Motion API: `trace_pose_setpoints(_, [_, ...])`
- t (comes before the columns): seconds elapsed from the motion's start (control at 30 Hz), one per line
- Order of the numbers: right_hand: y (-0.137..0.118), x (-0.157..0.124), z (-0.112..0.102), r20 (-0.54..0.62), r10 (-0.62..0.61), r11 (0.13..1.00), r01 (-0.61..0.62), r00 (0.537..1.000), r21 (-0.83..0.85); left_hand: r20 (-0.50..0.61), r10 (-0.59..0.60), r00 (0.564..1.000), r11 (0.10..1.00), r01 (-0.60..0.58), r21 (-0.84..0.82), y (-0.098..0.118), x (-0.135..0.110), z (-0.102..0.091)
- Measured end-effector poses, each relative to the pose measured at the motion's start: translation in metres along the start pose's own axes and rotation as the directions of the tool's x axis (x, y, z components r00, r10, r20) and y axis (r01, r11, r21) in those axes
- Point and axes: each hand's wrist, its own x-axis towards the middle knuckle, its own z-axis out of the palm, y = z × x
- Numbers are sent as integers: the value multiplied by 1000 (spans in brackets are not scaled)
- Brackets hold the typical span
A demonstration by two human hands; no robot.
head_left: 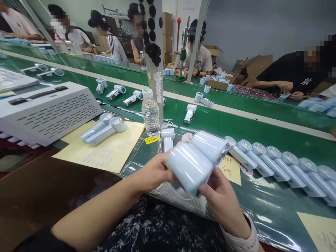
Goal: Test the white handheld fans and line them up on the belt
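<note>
I hold a pale blue hand-held fan (195, 159) low in the middle, over my lap and the table's near edge. My left hand (153, 173) grips its handle end from the left, fingers closed on it. My right hand (223, 201) cups the handle from below and the right, fingers curled against it; a pale watch strap sits on that wrist. The fan's round head (211, 143) points away from me. A clear plastic bag (181, 199) lies under my hands.
A row of several matching fans (283, 164) lies to the right on the green table. Two more fans (103, 129) rest on yellow paper (110, 154) by a water bottle (151, 113). A white machine (44, 110) stands left. Other people sit across the conveyor belt (236, 120).
</note>
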Motion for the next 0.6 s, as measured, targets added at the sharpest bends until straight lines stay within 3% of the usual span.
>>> trace_pose_setpoints(0.07, [1,-3,-3,-68,7,999,-4,998,34,-59,-14,998,1000,13,-19,-7,3,-3])
trace_pose_setpoints(0.13, [0,-3,-5,-109,11,999,-5,994,50,-42,-46,998,997,43,-61,-13,4,-3])
trace_pose_setpoints(0.2, [-3,-3,-5,-117,12,997,-4,993,75,20,-62,998,994,64,-94,-17,2,2])
trace_pose_setpoints(0.37, [-7,-11,-6,-92,-10,997,17,996,77,178,-81,981,997,80,14,-16,-8,12])
trace_pose_setpoints(0.6, [1,-17,-5,-75,11,996,-4,997,93,113,-63,992,997,58,52,-18,-4,16])
